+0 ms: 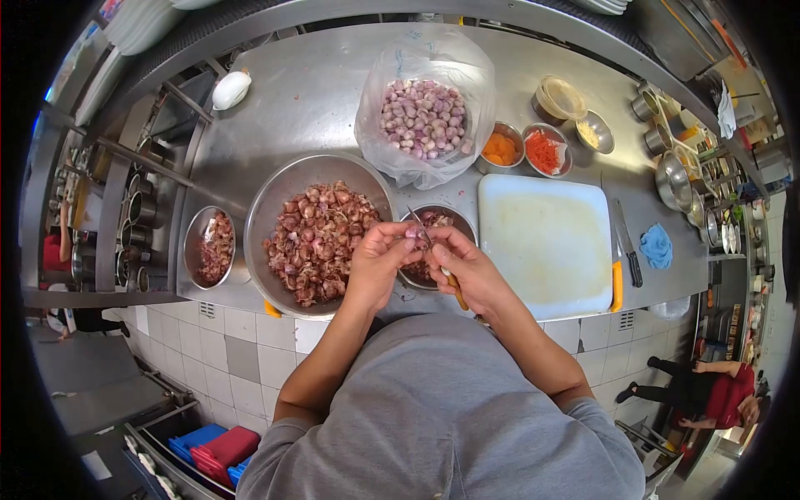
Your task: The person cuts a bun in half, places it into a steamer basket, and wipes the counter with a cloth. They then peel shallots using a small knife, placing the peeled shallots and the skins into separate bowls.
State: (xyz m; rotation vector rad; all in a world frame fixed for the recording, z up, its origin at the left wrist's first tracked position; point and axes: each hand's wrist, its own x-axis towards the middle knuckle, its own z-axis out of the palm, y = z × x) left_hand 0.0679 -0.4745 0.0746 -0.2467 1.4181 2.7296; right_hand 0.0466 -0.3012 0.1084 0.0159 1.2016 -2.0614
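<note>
My left hand (377,260) pinches a small purple shallot (414,234) between thumb and fingertips. In my right hand (468,271) is a small knife (454,290) with a yellowish handle, its thin dark blade against the shallot. Both hands are close together over a metal bowl (439,218) of shallot peelings, which they partly cover. Left of them sits a large steel bowl (271,187) filled with unpeeled shallots (321,242). Beyond the hands, a clear plastic bag (475,87) holds many peeled shallots (423,118).
A smaller bowl of skins (218,247) stands at far left. To the right lie a white cutting board (546,242), a black-handled knife (632,258) and a blue cloth (657,246). Behind are bowls of orange pieces (500,150) and red strips (546,152). Another person (721,392) is at right.
</note>
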